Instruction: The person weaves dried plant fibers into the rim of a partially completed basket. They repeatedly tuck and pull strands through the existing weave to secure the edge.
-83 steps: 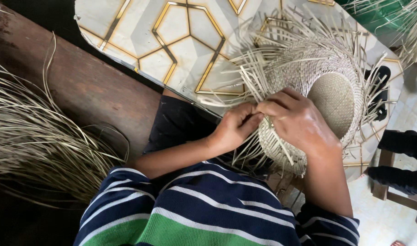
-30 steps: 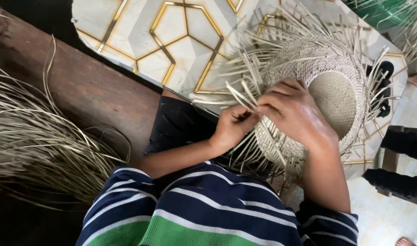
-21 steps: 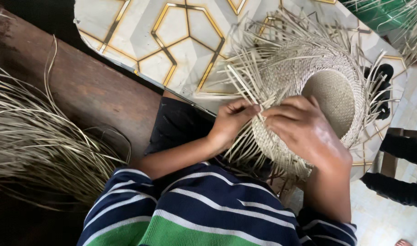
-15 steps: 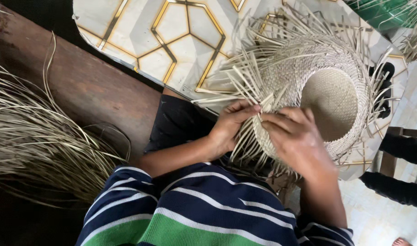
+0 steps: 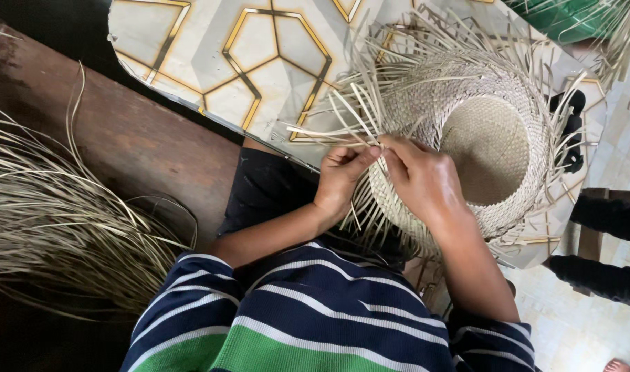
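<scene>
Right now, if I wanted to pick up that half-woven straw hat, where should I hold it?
Probably by the firm woven crown, coming from the far right side. The loose strands fan out on the left, where the left hand and right hand pinch them.

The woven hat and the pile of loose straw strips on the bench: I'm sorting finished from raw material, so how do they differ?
The woven hat is plaited into a tight round crown with free ends fringing its edge; the loose straw strips lie unwoven in a long, curving bundle. The hat is worked by the left hand and right hand; the bundle lies untouched. Both are the same pale straw colour.
</scene>
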